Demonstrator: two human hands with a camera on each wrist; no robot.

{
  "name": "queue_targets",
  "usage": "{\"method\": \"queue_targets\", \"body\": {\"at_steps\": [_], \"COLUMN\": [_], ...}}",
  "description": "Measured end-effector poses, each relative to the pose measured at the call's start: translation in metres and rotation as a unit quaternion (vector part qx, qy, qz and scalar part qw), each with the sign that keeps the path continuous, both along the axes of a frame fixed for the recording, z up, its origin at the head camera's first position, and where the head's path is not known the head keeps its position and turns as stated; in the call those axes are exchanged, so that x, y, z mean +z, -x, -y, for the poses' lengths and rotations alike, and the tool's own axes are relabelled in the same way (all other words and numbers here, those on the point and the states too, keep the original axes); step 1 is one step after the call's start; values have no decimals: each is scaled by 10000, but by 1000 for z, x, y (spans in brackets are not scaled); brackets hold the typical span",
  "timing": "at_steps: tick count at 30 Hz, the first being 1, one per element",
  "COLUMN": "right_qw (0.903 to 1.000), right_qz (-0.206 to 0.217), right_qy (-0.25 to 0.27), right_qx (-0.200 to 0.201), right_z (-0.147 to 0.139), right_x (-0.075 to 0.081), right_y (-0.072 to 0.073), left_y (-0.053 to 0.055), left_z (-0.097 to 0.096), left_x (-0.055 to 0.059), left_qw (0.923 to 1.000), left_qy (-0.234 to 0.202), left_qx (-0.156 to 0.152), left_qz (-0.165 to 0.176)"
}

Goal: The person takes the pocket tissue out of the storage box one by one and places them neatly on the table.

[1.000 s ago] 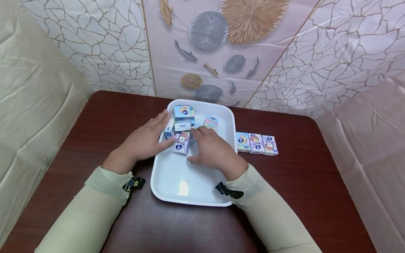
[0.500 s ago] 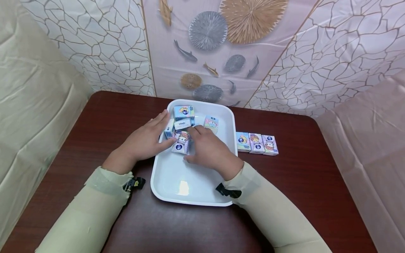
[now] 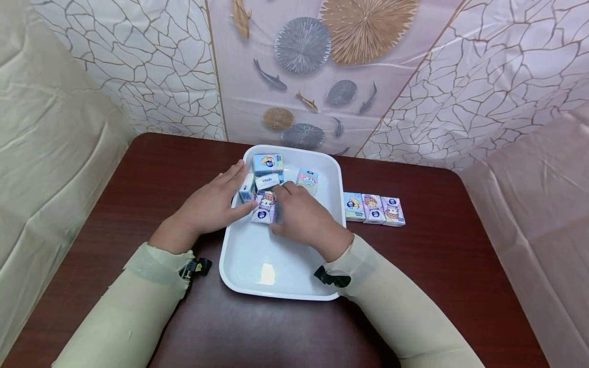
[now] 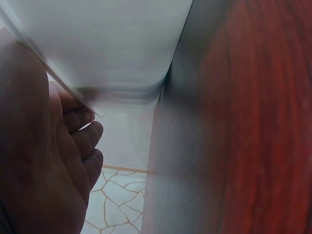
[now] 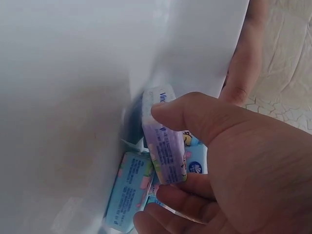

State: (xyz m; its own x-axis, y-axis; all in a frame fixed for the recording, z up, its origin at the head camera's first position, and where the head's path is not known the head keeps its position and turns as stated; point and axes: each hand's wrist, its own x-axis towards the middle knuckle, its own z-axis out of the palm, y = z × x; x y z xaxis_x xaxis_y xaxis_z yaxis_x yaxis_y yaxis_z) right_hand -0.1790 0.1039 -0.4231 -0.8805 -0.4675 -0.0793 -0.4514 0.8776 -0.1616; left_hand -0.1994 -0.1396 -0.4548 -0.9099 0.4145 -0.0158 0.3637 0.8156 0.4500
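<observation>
A white tray [image 3: 276, 271] holds several small printed tissue packs. My right hand [image 3: 306, 220] reaches into it and pinches a purple tissue pack [image 5: 165, 141], with the thumb at one end and fingers at the other. Beside this pack in the right wrist view lies a blue tissue pack [image 5: 129, 190]. At the tray's left rim my left hand [image 3: 207, 204] holds the edge, its thumb inside by the purple pack. In the left wrist view, the left hand's fingers [image 4: 83, 141] lie outside the tray wall; the thumb is hidden there.
Further packs in the tray are a white-sided pack [image 3: 268, 181], a blue pack [image 3: 268, 163] at the back and a pastel pack [image 3: 308, 179] to the right. Three packs [image 3: 374, 208] stand in a row on the brown table [image 3: 442, 266], right of the tray.
My right hand has shifted slightly left to the purple pack, and its thumb has closed in on the pack's edge. The white-sided pack has turned slightly. My left hand stays put.
</observation>
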Motion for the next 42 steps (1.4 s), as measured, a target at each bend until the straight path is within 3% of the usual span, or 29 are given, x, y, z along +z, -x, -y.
{"method": "queue_targets", "body": {"at_steps": [25,42], "right_qw": [9997,9979], "right_qz": [220,524], "right_qy": [47,284], "right_qx": [-136,-271], "right_z": [-13,-31], "right_x": [14,25], "right_y": [0,-11], "left_y": [1,-1], "left_z": [0,-1], "left_x": [0,0], "left_qw": [9999,9998], "left_qy": [77,53], "left_qx": [59,79], "left_qz": [101,174]}}
